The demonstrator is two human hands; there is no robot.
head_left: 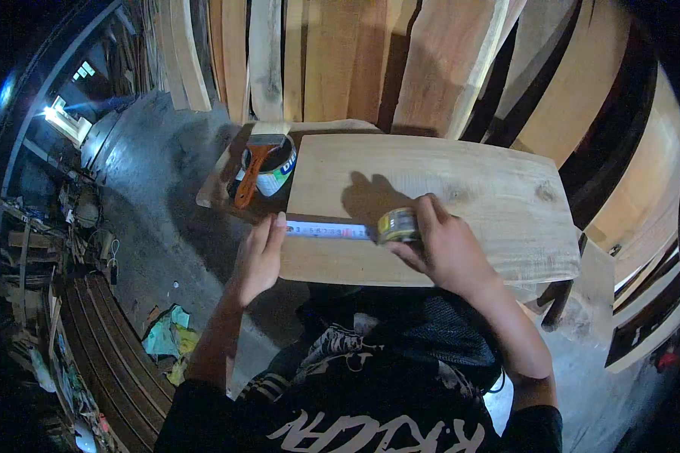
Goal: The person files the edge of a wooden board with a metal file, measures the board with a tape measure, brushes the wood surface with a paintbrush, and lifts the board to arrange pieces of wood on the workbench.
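Observation:
A pale wooden board (pixel 431 170) lies flat in front of me. Across it stretches the white blade of a tape measure (pixel 397 225), pulled out along the board from its left edge. My right hand (pixel 449 245) grips the tape's case over the middle of the board. At the left edge, my left hand (pixel 263 253) pinches the blade's end between thumb and fingers. Just beyond that hand, a paintbrush (pixel 255 170) with an orange handle rests across an open tin (pixel 283 175) with a white and green label.
Tall wooden planks (pixel 340 68) lean along the back and right. Another board (pixel 215 181) sits beneath the tin. Brown slats (pixel 113 355) and green and yellow scraps (pixel 166 332) lie on the grey floor (pixel 147 196) at left.

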